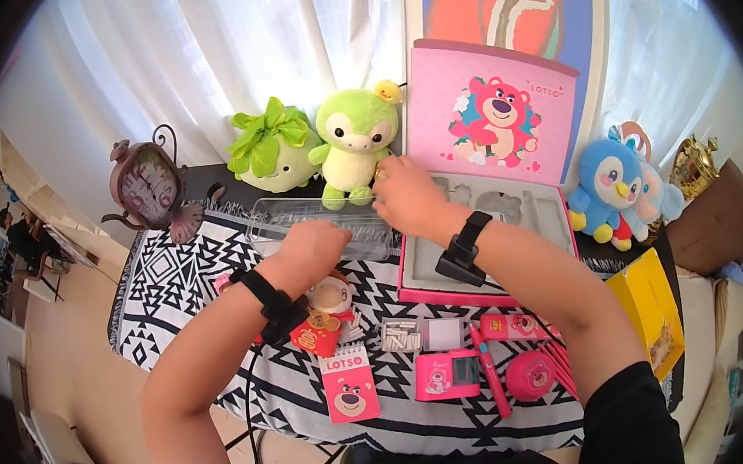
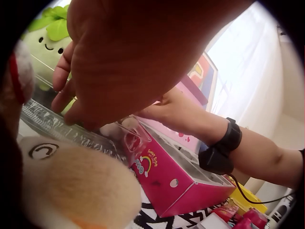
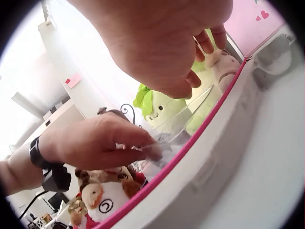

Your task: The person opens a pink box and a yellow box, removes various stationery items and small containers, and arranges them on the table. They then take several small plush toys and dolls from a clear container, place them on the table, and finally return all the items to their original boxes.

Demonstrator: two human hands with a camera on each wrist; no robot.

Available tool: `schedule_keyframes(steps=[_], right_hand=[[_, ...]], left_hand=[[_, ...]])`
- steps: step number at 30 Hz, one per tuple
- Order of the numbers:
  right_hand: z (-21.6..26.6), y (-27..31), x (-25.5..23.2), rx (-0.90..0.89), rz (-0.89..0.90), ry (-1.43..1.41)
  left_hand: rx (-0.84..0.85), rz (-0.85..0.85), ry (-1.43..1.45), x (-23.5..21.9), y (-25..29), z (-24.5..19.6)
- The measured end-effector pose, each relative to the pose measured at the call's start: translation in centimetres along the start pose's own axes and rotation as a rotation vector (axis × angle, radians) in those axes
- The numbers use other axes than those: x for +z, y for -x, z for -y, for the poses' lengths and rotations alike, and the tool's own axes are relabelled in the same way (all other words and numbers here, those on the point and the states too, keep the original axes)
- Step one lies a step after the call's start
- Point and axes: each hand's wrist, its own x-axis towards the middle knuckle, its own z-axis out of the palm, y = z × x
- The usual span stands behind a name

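A clear plastic box [image 1: 371,242] lies at the back of the table, left of a pink Lotso gift box [image 1: 446,294] with its lid raised. My left hand [image 1: 313,247] reaches over the plastic box's near side. In the right wrist view, that hand [image 3: 112,143] pinches the plastic edge between thumb and fingers. My right hand [image 1: 412,196] is above the plastic box's right end, beside the gift box. Its fingers [image 3: 205,43] are spread and loosely bent, near the plastic corner. A green plush toy [image 1: 347,138] sits just behind both hands.
A leafy plush [image 1: 274,157] and a clock [image 1: 148,184] stand at the back left. Blue plush toys [image 1: 612,187] are at the right. In front lie a Lotso notepad [image 1: 351,399], a pink pen [image 1: 493,379], a container of small white pieces [image 1: 401,336] and a yellow box [image 1: 652,306].
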Motion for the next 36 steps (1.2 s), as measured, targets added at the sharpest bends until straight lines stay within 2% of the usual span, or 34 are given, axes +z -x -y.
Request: schedule_keyframes(steps=[1,4,8,10,13,15,16,17,19,21,23,27,29,31,33,36], right_hand=[[0.3,0.4,-0.2,-0.053,0.062,0.085],[0.4,1.1,0.4,-0.054,0.068,0.189],[0.2,1.4,-0.7,-0.065,0.101,0.16],[-0.6,1.9,-1.8,-0.137,0.009,-0.064],[-0.9,4.7,-6.2,-0.141,0.06,-0.156],[-1.2,7.8,-9.0,-0.12,0.096,-0.128],[-1.5,9.7,-10.3,-0.138,0.176,-0.129],[-1.8,11.6,-11.4,-0.157,0.256,-0.13],[-1.6,15.7,-13.6,-0.128,0.318,-0.137],[-1.1,19.3,-15.3,-0.11,0.372,-0.145],[-0.5,22.9,-16.4,-0.03,0.508,-0.263],[1.1,29.0,-17.0,0.017,0.439,-0.214],[1.8,31.2,-16.2,0.047,0.448,-0.153],[2.1,33.1,-14.7,0.1,0.443,-0.175],[2.5,34.1,-13.6,0.11,0.306,-0.183],[3.5,34.7,-13.3,0.173,0.295,-0.149]], left_hand=[[0.007,-0.001,0.002,0.2,-0.2,0.1],[0.074,-0.05,0.031,0.4,-0.6,0.7],[0.048,-0.094,0.015,0.8,-0.5,1.0],[0.041,-0.174,0.065,0.9,-0.2,1.1],[0.086,-0.373,0.133,-0.9,1.8,-0.4],[0.131,-0.357,0.247,-2.4,3.9,-2.9],[0.161,-0.344,0.346,-3.0,5.2,-4.3],[0.148,-0.238,0.397,-3.3,6.3,-5.9],[0.313,-0.265,0.521,-2.1,7.9,-8.6],[0.406,-0.268,0.559,-1.4,9.2,-11.5],[0.44,-0.201,0.583,0.4,9.7,-13.9],[0.448,-0.148,0.559,1.7,9.7,-17.6],[0.395,-0.157,0.506,2.1,9.7,-17.9],[0.41,-0.141,0.504,1.7,9.7,-17.8],[0.415,-0.058,0.512,1.0,9.9,-17.6],[0.423,-0.074,0.5,0.6,10.3,-17.7]])
